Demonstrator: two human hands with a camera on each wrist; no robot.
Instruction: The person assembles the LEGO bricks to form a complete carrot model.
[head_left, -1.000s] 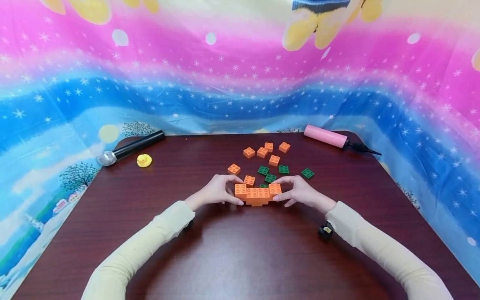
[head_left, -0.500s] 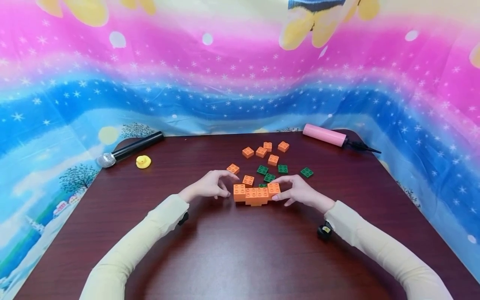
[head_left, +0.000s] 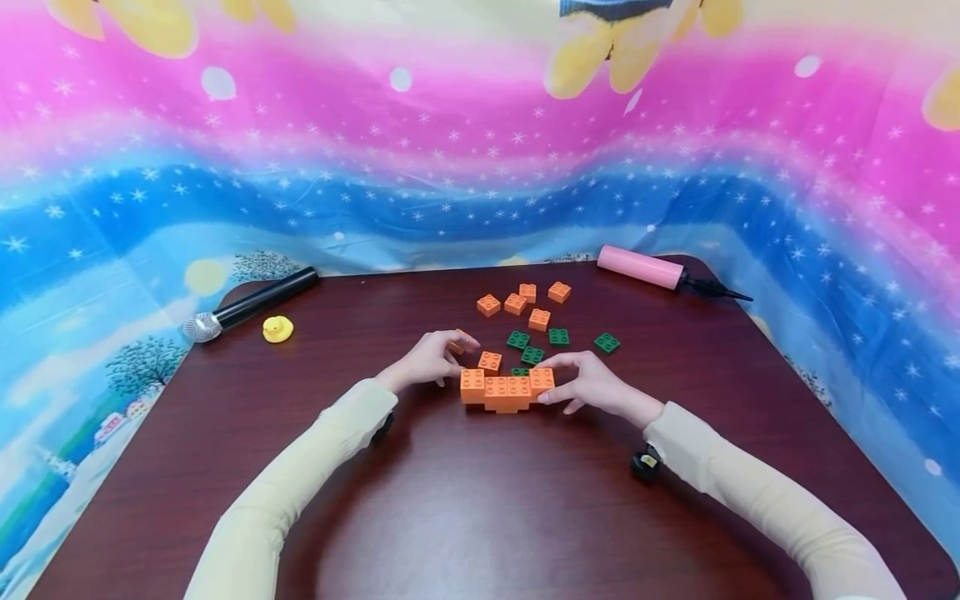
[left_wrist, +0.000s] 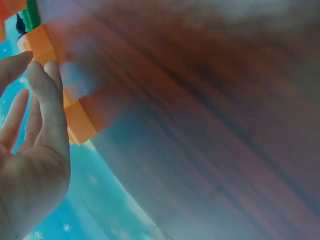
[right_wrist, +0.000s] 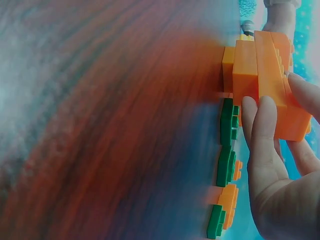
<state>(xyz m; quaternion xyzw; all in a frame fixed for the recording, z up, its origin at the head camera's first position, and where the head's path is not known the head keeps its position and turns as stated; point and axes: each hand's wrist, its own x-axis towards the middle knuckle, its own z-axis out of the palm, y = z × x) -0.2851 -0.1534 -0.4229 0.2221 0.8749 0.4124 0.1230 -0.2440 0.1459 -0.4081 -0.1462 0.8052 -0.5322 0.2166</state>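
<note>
Orange toy building bricks are joined into a stepped assembly (head_left: 507, 392) in the middle of the table, wider at the top than at its narrow base. My right hand (head_left: 596, 383) grips its right end, thumb in front and fingers behind. The right wrist view shows the same assembly (right_wrist: 272, 75) between thumb and fingers. My left hand (head_left: 427, 360) is apart from the assembly, reaching over a loose orange brick that its fingers mostly cover. Another loose orange brick (head_left: 490, 361) lies just behind the assembly. In the left wrist view the left fingers (left_wrist: 47, 95) are fairly straight, with orange bricks (left_wrist: 80, 122) beyond them.
Several orange bricks (head_left: 539, 319) and several green bricks (head_left: 558, 337) lie scattered behind the hands. A black microphone (head_left: 258, 302) and a yellow rubber duck (head_left: 277, 329) are at the back left. A pink hand pump (head_left: 641, 267) lies at the back right, near the patterned cloth (head_left: 450, 142).
My left hand has let go of the assembly's left end, drawn away, then moved back toward the loose orange brick behind it. The right hand keeps its grip. The head view has shifted slightly.
</note>
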